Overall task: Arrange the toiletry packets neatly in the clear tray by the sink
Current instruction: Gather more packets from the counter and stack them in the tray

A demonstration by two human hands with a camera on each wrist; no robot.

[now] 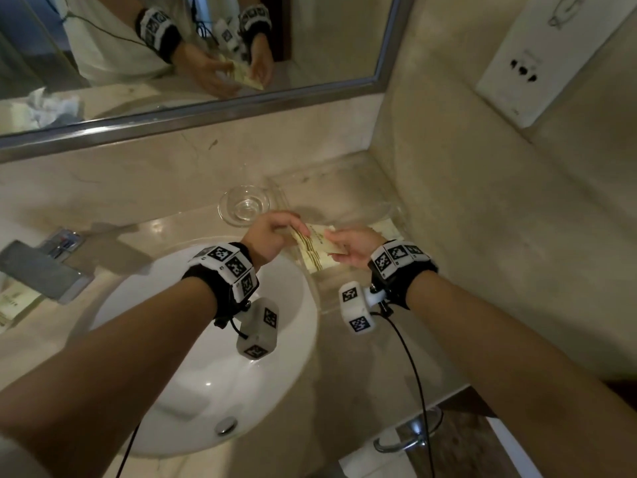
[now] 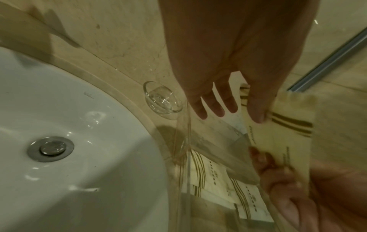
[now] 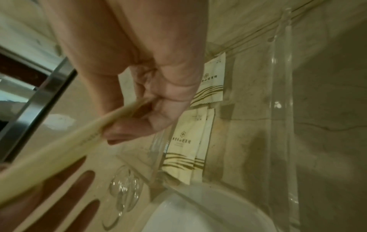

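Observation:
Both hands hold one cream toiletry packet (image 1: 319, 243) with brown stripes just above the clear tray (image 1: 344, 300), right of the sink. My left hand (image 1: 296, 231) pinches its left end, thumb (image 2: 256, 116) on top and fingers (image 3: 69, 188) underneath. My right hand (image 1: 336, 243) pinches the right end between thumb and curled fingers (image 3: 158, 106). In the right wrist view the held packet (image 3: 79, 141) shows edge-on. More packets (image 2: 218, 177) lie flat on the tray floor: two overlapping ones (image 3: 186, 149) near the sink and one (image 3: 212, 81) further back.
A small glass dish (image 1: 244, 205) stands just left of the tray's back corner. The white sink (image 1: 206, 357) and chrome faucet (image 1: 44, 270) lie to the left, with another packet (image 1: 17, 301) at the left edge. The wall closes in on the right, the mirror behind.

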